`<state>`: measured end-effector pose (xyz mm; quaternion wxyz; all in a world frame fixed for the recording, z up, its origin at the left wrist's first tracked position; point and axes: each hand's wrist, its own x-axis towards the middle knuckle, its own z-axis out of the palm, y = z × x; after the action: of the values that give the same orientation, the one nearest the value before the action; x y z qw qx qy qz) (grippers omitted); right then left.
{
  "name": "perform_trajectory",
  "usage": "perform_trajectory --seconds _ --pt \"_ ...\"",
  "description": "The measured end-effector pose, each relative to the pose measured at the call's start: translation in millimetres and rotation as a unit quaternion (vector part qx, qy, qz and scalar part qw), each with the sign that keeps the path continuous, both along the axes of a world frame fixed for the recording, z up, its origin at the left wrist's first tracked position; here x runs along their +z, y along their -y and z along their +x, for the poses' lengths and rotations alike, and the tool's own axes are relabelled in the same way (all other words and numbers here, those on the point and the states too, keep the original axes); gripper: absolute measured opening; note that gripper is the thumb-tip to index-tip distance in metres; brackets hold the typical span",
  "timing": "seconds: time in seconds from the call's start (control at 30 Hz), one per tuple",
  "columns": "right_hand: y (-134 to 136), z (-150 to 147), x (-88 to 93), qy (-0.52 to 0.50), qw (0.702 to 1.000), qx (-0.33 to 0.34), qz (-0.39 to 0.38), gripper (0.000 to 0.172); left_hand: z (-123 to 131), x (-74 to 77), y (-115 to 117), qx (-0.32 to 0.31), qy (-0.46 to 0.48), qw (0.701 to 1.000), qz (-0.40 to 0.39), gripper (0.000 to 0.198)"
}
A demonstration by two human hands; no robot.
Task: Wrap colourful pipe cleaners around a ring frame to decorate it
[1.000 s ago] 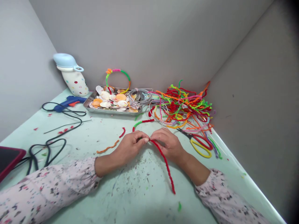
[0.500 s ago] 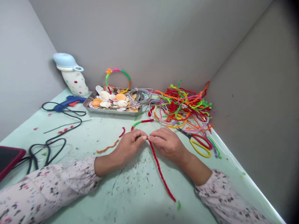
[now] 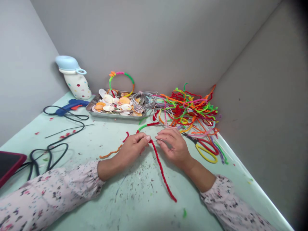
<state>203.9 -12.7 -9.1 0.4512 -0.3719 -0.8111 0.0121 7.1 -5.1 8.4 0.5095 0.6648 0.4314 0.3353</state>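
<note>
My left hand point(image 3: 134, 146) pinches the upper end of a red pipe cleaner point(image 3: 162, 170) between thumb and forefinger. The rest of that pipe cleaner trails down toward me over the table. A thin grey wire point(image 3: 155, 140) runs from the left fingertips to my right hand point(image 3: 173, 144), whose thumb and fingers are closed around its end. Behind the left fingers curves a strip wrapped in green and red pipe cleaner point(image 3: 143, 127); where it continues is hidden by the hand. Just left of my left hand lie an orange pipe cleaner piece point(image 3: 110, 154) and a short red piece point(image 3: 125, 137).
A metal tray point(image 3: 115, 116) of seashells point(image 3: 109, 107) stands against the wall, with a colourful ring point(image 3: 133, 80) in it. Coiled wire point(image 3: 146, 102), a pipe cleaner heap point(image 3: 192, 106) and scissors point(image 3: 204, 149) lie right. A bottle point(image 3: 77, 85), blue glue gun point(image 3: 69, 106), black cord point(image 3: 50, 149) and red-edged device point(image 3: 12, 165) are left.
My right hand has shifted slightly right, away from the left fingertips, exposing the thin wire. The red pipe cleaner's free end has moved a little up and left.
</note>
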Motion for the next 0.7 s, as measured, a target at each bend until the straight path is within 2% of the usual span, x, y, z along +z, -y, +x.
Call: perform_trajectory --seconds 0.43,0.7 --pt "-0.7 1.2 0.5 0.032 0.999 -0.008 0.014 0.01 3.3 0.3 -1.5 0.021 -0.026 0.999 0.01 0.029" --pt "0.1 0.7 0.8 0.035 0.999 -0.017 0.029 0.01 3.3 -1.4 1.1 0.01 -0.063 0.994 0.091 0.024"
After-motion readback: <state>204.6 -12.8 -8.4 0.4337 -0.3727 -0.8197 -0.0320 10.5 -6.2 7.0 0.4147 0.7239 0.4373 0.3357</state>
